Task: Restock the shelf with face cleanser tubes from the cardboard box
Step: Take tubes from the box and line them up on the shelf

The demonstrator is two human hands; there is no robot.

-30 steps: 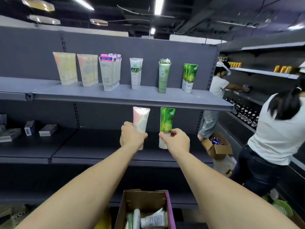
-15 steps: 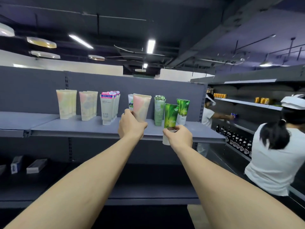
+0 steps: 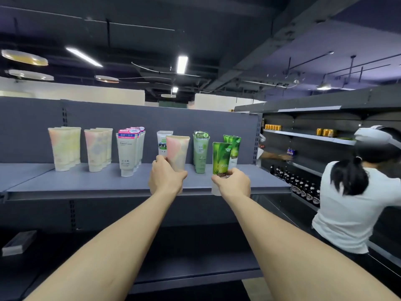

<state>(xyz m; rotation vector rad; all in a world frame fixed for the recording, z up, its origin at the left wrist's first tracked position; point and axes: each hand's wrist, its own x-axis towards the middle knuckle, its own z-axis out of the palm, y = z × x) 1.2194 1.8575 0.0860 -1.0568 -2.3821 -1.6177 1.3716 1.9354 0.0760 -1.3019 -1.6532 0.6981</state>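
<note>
Six rows of tubes already stand on the grey shelf (image 3: 86, 181); left hand (image 3: 166, 178) grips a pink cleanser tube (image 3: 176, 152), right hand (image 3: 233, 184) a green cleanser tube (image 3: 221, 158), both above its front edge, unplaced; the cardboard box is out of view

Person in white shirt (image 3: 349, 213) right; dark bottles (image 3: 303, 187); orange cans (image 3: 273, 127).

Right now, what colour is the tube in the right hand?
Bright green tube with a leafy pattern, held by the right hand; head view.
</note>
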